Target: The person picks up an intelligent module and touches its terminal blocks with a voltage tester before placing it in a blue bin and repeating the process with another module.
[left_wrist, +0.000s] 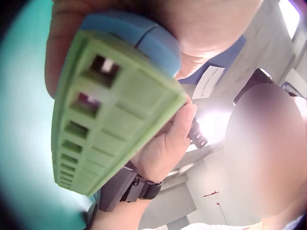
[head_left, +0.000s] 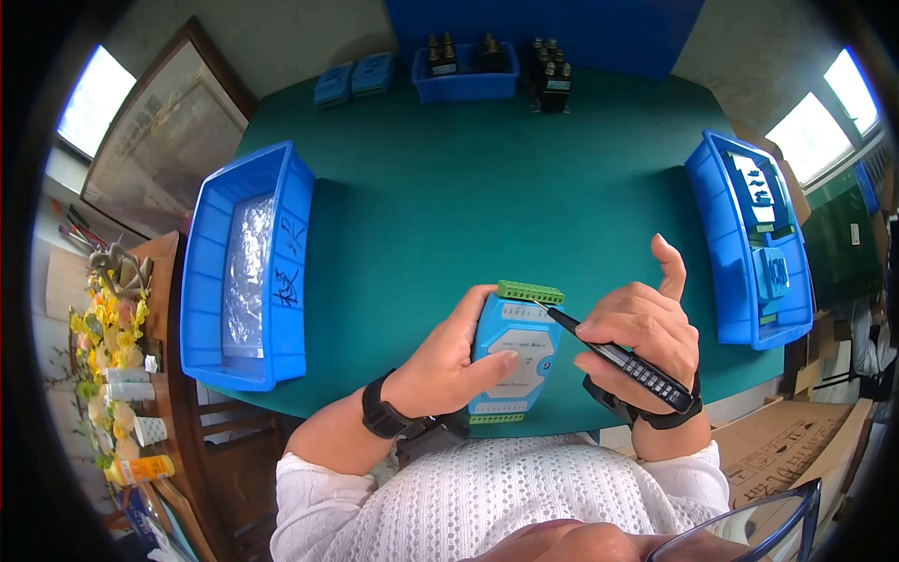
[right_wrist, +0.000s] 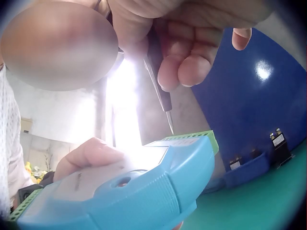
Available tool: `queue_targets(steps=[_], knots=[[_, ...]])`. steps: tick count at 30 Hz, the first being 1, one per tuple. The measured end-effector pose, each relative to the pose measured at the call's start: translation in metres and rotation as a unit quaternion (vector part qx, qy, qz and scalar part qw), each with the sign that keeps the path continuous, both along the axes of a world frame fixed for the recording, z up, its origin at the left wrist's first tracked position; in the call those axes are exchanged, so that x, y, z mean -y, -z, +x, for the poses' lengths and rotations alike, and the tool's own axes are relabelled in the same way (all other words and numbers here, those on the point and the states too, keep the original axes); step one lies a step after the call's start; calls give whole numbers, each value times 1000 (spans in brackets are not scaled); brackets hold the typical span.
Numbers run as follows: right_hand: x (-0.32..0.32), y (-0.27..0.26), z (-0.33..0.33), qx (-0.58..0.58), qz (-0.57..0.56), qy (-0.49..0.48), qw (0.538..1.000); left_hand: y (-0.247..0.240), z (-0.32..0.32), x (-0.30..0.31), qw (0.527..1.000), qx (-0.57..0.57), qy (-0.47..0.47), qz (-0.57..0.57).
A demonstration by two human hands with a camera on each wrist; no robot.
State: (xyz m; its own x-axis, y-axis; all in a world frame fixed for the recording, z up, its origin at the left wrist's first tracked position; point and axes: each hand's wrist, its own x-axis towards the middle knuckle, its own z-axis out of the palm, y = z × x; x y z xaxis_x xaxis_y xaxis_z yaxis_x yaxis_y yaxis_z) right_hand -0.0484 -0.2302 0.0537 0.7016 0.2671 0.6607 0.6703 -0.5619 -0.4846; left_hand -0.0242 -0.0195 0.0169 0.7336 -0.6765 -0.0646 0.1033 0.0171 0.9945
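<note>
The left hand (head_left: 459, 365) grips a light-blue module (head_left: 515, 361) from its left side, thumb lying across the pale label. Green terminal strips line both ends; the far strip (head_left: 531, 291) fills much of the left wrist view (left_wrist: 110, 120). Between its thumb and fingers the right hand (head_left: 646, 328) pinches a black pen-like tool (head_left: 637, 363), index or another finger raised away. In the right wrist view the thin metal tip of the tool (right_wrist: 160, 88) meets or nearly meets the green strip (right_wrist: 211, 140) of the module (right_wrist: 144, 196); exact contact cannot be told.
A blue bin (head_left: 290, 318) holding a clear plastic bag stands at the left of the green table (head_left: 496, 187). Another bin (head_left: 735, 272) at the right holds modules and green parts. Along the back are blue modules (head_left: 354, 80), a small bin (head_left: 465, 86) and black components (head_left: 552, 84).
</note>
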Motion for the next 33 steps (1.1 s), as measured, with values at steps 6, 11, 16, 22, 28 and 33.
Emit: queue_targets(steps=[6, 11, 16, 22, 28, 33], knots=[[-1, 2, 0, -7, -8, -2, 1000, 2, 0, 0, 1000, 18, -1, 0], [0, 1, -1, -16, -24, 3, 1000, 5, 1, -1, 999, 39, 1, 27], [0, -2, -4, -28, -54, 12, 998, 7, 1, -1, 999, 33, 5, 42], [-3, -2, -6, -15, -64, 34, 997, 1, 1, 1, 999, 25, 5, 39], [-3, 0, -6, -1, -64, 32, 997, 3, 1, 2, 999, 20, -1, 33], [1, 0, -3, -1, -26, 6, 1000, 0, 0, 2, 1000, 10, -4, 18]])
